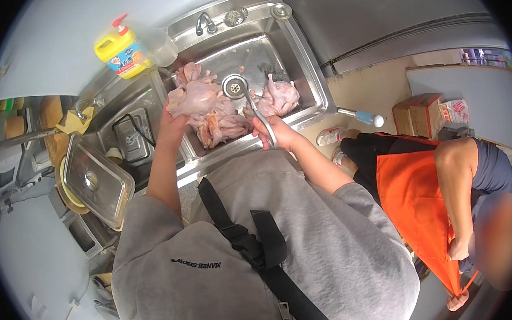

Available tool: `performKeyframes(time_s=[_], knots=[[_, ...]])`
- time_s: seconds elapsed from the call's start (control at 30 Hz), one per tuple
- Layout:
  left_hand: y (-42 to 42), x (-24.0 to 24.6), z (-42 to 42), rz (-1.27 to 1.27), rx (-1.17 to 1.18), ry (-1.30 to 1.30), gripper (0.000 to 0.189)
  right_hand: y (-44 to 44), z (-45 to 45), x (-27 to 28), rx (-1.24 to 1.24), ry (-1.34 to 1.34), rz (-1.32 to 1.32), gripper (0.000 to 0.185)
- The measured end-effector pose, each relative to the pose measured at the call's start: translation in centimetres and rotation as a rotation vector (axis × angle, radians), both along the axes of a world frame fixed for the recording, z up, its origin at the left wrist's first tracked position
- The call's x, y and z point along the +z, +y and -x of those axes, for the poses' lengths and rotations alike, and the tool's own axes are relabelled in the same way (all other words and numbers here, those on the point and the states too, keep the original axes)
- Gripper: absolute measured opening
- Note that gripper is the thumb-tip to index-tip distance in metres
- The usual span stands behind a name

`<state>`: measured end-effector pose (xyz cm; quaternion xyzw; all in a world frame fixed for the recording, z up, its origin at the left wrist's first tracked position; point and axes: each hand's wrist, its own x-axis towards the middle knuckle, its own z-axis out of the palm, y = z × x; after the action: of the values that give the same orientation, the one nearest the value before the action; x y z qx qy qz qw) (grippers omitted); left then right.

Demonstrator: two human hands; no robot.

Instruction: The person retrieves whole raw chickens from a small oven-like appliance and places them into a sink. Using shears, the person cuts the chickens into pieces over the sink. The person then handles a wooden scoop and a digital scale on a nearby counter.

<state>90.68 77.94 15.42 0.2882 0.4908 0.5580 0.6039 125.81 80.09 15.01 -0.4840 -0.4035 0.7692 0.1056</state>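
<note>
Several raw plucked poultry carcasses (199,97) lie heaped at the left side of a stainless steel sink basin (253,45). My left hand (175,125) grips the carcass at the heap's left edge. Another carcass (281,97) rests at the right of the basin near a dark scouring pad (273,71). My right hand (274,131) is closed around a curved metal tube or handle (260,115), which reaches toward the drain (235,88). Whether its far end touches the drain cannot be told.
A yellow pump bottle (122,54) and a clear plastic jug (161,47) stand behind the basins. The left basin holds a metal lid (135,134). A rectangular lid (99,183) leans at the left. A person in an orange apron (409,190) is at the right, near cardboard boxes (418,115).
</note>
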Motion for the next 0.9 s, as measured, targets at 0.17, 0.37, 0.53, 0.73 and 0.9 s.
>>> performKeyframes(time_s=[0.17,0.37,0.53,0.73,0.9], knots=[[-0.1,0.0,0.6,0.008,0.003,-0.105,0.072,0.0,-0.2,0.8,0.171,0.106,0.053,0.083],[0.7,-0.2,1.3,-0.05,-0.18,0.029,0.074,0.4,1.8,2.7,0.214,0.194,0.027,0.088],[0.6,0.1,0.9,-0.028,-0.224,0.089,0.077,0.9,2.7,3.1,0.176,0.214,0.057,0.083],[0.4,0.2,0.1,-0.024,-0.243,0.133,0.073,0.2,3.3,2.4,0.155,0.153,-0.096,0.065],[0.4,-1.2,-1.1,0.043,-0.036,0.184,0.07,2.0,4.7,1.3,-0.079,-0.011,-0.24,0.062]])
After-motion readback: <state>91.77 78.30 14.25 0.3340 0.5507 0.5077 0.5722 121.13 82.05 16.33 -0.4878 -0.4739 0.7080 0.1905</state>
